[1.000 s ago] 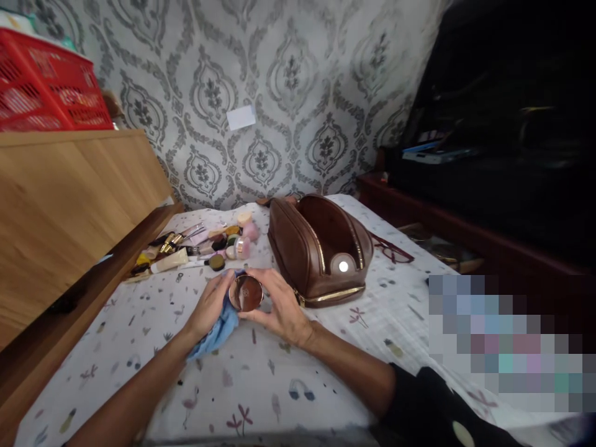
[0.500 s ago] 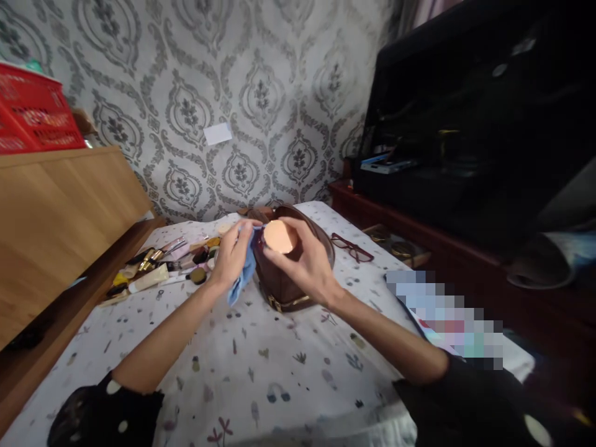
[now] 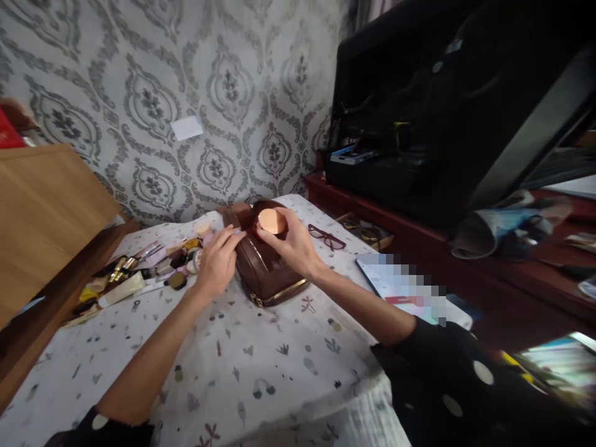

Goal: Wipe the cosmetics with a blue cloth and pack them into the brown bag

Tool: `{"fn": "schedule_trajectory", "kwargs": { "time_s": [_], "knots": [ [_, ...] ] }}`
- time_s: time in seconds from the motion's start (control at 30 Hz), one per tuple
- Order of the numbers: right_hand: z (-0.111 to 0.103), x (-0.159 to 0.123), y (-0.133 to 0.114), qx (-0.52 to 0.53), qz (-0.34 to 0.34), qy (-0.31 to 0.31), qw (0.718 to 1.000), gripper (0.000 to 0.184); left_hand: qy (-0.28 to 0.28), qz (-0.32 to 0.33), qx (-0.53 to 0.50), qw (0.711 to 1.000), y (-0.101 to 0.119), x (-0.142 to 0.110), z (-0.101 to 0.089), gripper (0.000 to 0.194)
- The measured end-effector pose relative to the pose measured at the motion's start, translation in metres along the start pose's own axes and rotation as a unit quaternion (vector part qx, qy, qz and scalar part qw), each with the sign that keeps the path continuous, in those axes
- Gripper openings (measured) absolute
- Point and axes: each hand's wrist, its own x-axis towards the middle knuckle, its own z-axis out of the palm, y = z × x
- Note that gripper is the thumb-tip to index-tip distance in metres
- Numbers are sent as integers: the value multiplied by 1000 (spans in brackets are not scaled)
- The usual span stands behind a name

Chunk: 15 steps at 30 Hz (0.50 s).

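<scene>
My right hand [image 3: 298, 245] is closed round a small jar with a round, shiny peach-coloured top [image 3: 272, 221], above the brown leather bag [image 3: 272, 282]. The bag has gold zips and lies on the patterned white cloth [image 3: 261, 354]. At the bag's left edge is my left hand [image 3: 218, 264], its fingers stretched out towards the bag. A trace of pale blue shows by its fingertips; what it is, I cannot make out. Left of that hand lies a pile of cosmetics, with a cream tube [image 3: 121, 290] and a round dark-lidded pot [image 3: 177, 280] at its near side.
Dark red glasses [image 3: 327, 237] lie right of the bag. A phone or tablet [image 3: 377, 279], partly blurred out, rests near the right edge of the cloth. A wooden panel [image 3: 51, 217] stands at the left, and a large black screen [image 3: 419, 136] at the right.
The blue cloth that hung from my left hand no longer shows there. My left hand has moved apart from the jar, which stays in my right hand. The view has turned right.
</scene>
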Motion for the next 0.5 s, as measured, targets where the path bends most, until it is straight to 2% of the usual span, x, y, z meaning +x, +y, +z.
{"fn": "schedule_trajectory", "kwargs": {
  "time_s": [0.17,0.33,0.5],
  "knots": [
    [9,19,11,-97,22,-49,994,49,63,-33,-63,995,-1,-11,12,49],
    [33,44,20,-192,114,-134,965,40,90,-57,-105,989,1,-17,19,48],
    [62,67,43,-191,144,-132,962,32,119,-77,-134,981,3,-22,21,43]
  ]
}}
